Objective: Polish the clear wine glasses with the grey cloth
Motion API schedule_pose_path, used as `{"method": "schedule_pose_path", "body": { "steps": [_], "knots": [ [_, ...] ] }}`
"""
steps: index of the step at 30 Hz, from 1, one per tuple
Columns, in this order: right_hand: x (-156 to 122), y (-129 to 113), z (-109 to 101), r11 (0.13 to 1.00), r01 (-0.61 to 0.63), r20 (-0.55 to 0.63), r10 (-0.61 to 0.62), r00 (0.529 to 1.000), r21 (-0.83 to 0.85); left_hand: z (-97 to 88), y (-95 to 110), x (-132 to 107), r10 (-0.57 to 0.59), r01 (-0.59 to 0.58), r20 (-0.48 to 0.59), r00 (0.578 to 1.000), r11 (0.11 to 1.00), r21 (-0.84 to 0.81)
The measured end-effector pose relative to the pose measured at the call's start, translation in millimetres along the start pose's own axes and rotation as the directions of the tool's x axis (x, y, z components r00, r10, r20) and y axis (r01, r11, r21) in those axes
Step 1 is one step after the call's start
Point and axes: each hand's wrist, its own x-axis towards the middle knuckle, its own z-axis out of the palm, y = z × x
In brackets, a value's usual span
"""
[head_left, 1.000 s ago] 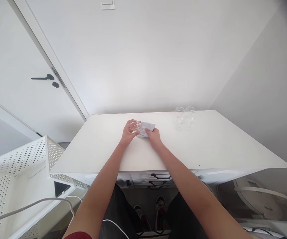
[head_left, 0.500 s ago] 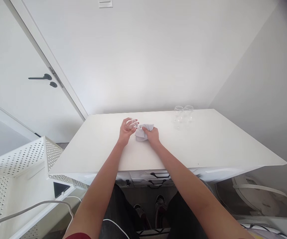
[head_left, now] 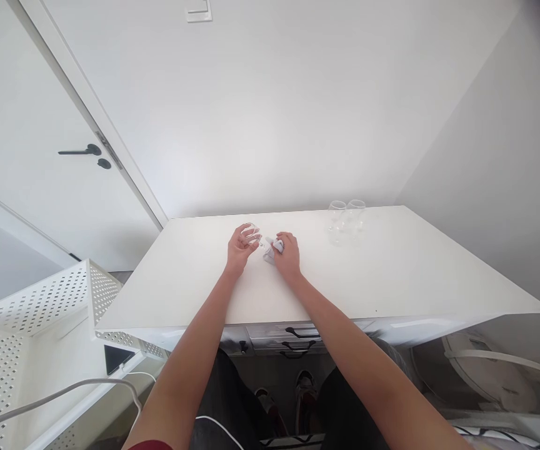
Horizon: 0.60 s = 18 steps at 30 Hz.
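My left hand (head_left: 239, 249) grips a small clear glass (head_left: 252, 233) over the middle of the white table (head_left: 392, 275). My right hand (head_left: 288, 252) is closed on a bunched pale grey cloth (head_left: 269, 250) and presses it against the glass. Most of the cloth is hidden under my fingers. The two hands almost touch.
Two more clear stemmed glasses (head_left: 345, 217) stand upright at the back right of the table. A white perforated metal rack (head_left: 35, 306) stands to the left, with a grey cable (head_left: 64, 390) below it. A door with a black handle (head_left: 82, 150) is at the far left.
My right hand has gathered the cloth into a tighter ball and moved it closer to the glass. The left hand has kept the glass in nearly the same place.
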Motion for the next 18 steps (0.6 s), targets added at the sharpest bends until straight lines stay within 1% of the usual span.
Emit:
{"method": "schedule_pose_path", "body": {
  "steps": [1,2,4,6,8,10,12,13,16,18],
  "knots": [
    [-2.1,-2.3,-0.5,0.999,0.048,0.032,-0.047,0.998,-0.019,-0.6,-1.2,0.6,-0.004,0.004,-0.032,0.999,1.000,0.008],
    [-4.3,-4.9,-0.7,0.996,0.086,0.092,-0.083,0.992,-0.037,-1.4,-2.6,1.1,-0.006,0.007,-0.060,0.998,1.000,0.017],
    [-8.9,-10.0,0.2,0.983,0.153,0.250,-0.124,0.960,-0.103,-3.1,-5.4,2.0,-0.004,0.008,-0.093,0.996,0.999,0.041],
    [-12.7,-14.5,2.5,0.953,0.215,0.359,-0.129,0.924,-0.212,-4.5,-7.7,2.2,-0.005,0.012,-0.094,0.996,0.997,0.080],
    [-15.0,-17.2,5.6,0.912,0.256,0.427,-0.103,0.898,-0.319,-4.9,-8.9,1.8,-0.012,0.022,-0.081,0.997,0.992,0.121],
    [-15.8,-18.3,8.4,0.878,0.300,0.491,-0.087,0.867,-0.373,-4.5,-9.2,1.4,-0.023,0.034,-0.064,0.998,0.986,0.164],
    [-16.1,-18.7,10.2,0.858,0.337,0.540,-0.084,0.838,-0.389,-3.6,-9.5,1.6,-0.039,0.050,-0.057,0.998,0.977,0.206],
    [-16.4,-19.3,10.8,0.852,0.343,0.551,-0.079,0.831,-0.396,-3.1,-9.9,1.9,-0.047,0.058,-0.058,0.997,0.974,0.217],
    [-18.7,-23.2,11.7,0.838,0.326,0.551,-0.036,0.833,-0.437,-2.3,-12.5,3.5,-0.070,0.076,-0.045,0.997,0.982,0.176],
    [-20.2,-26.9,12.0,0.826,0.295,0.530,0.006,0.848,-0.480,-2.7,-14.6,4.0,-0.073,0.074,-0.018,0.997,0.988,0.135]
  ]
}}
